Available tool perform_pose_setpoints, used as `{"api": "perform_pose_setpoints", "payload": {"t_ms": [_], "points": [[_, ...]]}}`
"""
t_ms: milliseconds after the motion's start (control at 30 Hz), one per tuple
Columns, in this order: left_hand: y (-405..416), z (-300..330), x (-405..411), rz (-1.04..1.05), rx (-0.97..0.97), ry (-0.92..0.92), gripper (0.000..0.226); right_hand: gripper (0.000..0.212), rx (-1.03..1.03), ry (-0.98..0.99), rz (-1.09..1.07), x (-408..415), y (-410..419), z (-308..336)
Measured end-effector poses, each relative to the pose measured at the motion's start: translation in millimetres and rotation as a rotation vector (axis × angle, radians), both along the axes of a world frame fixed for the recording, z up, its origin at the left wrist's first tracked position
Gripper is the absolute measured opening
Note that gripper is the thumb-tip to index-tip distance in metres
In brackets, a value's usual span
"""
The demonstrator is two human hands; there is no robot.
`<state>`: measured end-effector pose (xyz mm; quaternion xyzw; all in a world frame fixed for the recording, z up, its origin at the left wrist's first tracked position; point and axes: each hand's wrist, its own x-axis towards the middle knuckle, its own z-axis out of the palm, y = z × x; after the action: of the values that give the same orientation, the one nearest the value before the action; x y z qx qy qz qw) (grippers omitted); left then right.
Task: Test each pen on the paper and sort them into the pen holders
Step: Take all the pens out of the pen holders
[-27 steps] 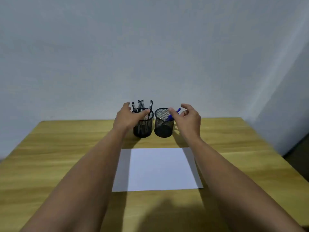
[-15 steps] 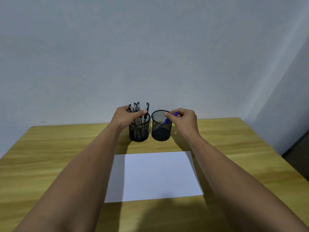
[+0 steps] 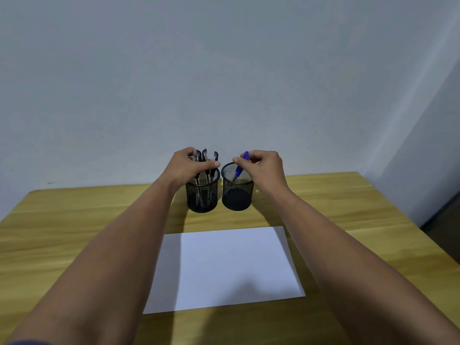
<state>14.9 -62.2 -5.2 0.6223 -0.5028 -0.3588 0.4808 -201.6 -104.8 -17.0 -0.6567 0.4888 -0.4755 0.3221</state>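
The right hand (image 3: 266,168) pinches a blue pen (image 3: 239,169) near its top, the tip down inside the right mesh holder (image 3: 237,192); the left hand (image 3: 190,168) curls round the dark pens (image 3: 205,170) bunched in the left mesh holder (image 3: 202,195). The pen looks light, stiff and smooth (likely slippery), so a pinch on the barrel suits it; the paper (image 3: 224,267) lies blank on the table (image 3: 74,220), nearer the person.

Black pens (image 3: 206,168) partly covered by left hand (image 3: 185,168), exact no. not countable, blue pen (image 3: 240,170) top hidden in right grip (image 3: 263,168), worktop (image 3: 74,220) cut off at left, right & bottom edges
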Motion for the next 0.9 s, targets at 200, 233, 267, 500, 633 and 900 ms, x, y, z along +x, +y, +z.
{"api": "perform_pose_setpoints", "payload": {"t_ms": [200,233,267,500,633,900], "points": [[-4,-4,-1,-0.029,-0.043,0.002,0.046,0.034,-0.090,0.152,-0.103,5,1,-11],[-4,-5,0,-0.036,-0.046,0.002,0.047,0.033,-0.090,0.186,-0.130,6,1,-12],[-5,-5,0,-0.048,-0.047,0.002,0.047,0.031,-0.088,0.206,-0.151,7,1,-12],[-9,-7,2,-0.118,0.102,0.036,0.037,0.029,-0.039,0.133,-0.169,12,3,-20],[-14,-9,6,-0.172,0.169,0.065,0.035,0.025,-0.022,0.100,-0.152,12,1,-20],[-16,-6,6,-0.154,0.102,-0.074,0.037,0.024,-0.006,0.084,-0.151,13,1,-20]]}}
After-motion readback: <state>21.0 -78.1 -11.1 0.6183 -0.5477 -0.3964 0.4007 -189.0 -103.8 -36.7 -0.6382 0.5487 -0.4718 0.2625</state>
